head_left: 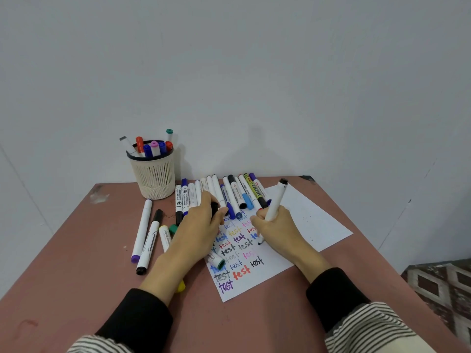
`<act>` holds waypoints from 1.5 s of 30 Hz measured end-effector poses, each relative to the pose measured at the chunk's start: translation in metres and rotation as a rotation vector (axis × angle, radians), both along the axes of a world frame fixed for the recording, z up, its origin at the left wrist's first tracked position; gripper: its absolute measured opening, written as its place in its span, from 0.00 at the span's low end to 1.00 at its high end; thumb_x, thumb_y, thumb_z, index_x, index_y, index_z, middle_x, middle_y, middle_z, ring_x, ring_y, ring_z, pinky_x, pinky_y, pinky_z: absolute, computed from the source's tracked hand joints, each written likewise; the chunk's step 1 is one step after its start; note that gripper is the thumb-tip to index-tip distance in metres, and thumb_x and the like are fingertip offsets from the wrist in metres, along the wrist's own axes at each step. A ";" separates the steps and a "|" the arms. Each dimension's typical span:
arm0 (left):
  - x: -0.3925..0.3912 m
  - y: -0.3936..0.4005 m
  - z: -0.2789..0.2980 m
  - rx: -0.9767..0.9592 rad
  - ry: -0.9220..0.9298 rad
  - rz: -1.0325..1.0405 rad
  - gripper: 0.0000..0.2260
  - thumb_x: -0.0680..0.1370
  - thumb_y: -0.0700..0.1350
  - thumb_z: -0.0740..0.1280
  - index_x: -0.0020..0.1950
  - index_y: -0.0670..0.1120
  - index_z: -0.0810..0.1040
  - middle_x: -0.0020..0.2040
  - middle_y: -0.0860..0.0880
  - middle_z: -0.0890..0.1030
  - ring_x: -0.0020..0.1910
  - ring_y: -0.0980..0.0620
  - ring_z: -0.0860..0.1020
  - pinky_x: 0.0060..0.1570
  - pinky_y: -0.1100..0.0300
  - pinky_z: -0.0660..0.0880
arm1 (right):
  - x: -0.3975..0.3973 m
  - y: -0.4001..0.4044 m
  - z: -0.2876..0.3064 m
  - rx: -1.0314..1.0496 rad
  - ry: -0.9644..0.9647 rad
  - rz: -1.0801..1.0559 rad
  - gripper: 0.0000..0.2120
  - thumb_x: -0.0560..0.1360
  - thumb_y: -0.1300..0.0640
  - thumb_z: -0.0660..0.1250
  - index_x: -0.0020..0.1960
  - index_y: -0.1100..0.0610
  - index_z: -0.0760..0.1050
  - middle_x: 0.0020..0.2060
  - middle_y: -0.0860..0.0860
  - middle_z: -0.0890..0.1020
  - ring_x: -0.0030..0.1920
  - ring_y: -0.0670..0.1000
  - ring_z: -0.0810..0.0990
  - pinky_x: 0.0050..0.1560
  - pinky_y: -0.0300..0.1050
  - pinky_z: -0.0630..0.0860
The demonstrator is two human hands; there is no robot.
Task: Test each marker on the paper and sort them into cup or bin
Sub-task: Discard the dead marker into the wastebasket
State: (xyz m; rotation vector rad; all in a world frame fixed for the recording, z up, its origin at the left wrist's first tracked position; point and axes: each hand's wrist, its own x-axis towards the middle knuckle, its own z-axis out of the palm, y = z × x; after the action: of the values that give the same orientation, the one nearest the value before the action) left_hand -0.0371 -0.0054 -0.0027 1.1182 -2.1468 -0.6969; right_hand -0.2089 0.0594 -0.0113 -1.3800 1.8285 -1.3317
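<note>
My right hand (276,226) grips a white marker (276,200) with a black end, its black tip touching the white paper (305,220) beside rows of coloured "test" words. Curled at the paper's left edge, my left hand (201,222) holds a black cap (214,207). A row of several markers (229,192) lies along the paper's far edge. A cream mesh cup (155,174) at the back left holds several markers.
Loose markers lie left of my left arm: a purple-capped one (141,230), a black-capped one (150,240) and a yellow one (164,236). A green-capped marker (216,259) rests on the paper. The pink table (76,250) meets a white wall. No bin is in view.
</note>
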 end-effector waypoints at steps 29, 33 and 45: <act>-0.001 -0.001 -0.001 -0.003 -0.045 0.003 0.06 0.81 0.52 0.60 0.53 0.50 0.67 0.41 0.51 0.81 0.37 0.54 0.80 0.42 0.50 0.80 | -0.005 0.003 0.003 -0.031 0.000 -0.052 0.22 0.77 0.60 0.65 0.27 0.55 0.61 0.23 0.48 0.64 0.22 0.42 0.63 0.26 0.29 0.63; 0.000 -0.002 -0.002 -0.010 -0.044 0.001 0.06 0.81 0.52 0.60 0.52 0.51 0.67 0.40 0.51 0.81 0.37 0.54 0.80 0.42 0.49 0.80 | -0.005 0.002 0.003 0.003 0.007 -0.038 0.21 0.77 0.60 0.65 0.28 0.56 0.61 0.25 0.50 0.65 0.25 0.44 0.64 0.28 0.31 0.65; 0.000 -0.001 0.000 0.008 -0.056 -0.007 0.06 0.81 0.52 0.59 0.52 0.50 0.67 0.40 0.50 0.81 0.38 0.51 0.80 0.42 0.47 0.80 | -0.006 0.001 0.003 -0.001 0.047 -0.096 0.21 0.78 0.57 0.64 0.29 0.55 0.62 0.24 0.48 0.66 0.24 0.42 0.64 0.29 0.33 0.64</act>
State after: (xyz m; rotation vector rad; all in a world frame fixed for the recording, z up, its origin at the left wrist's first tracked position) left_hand -0.0372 -0.0063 -0.0031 1.1473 -2.1973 -0.6854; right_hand -0.2146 0.0600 -0.0087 -1.3501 1.9479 -1.3587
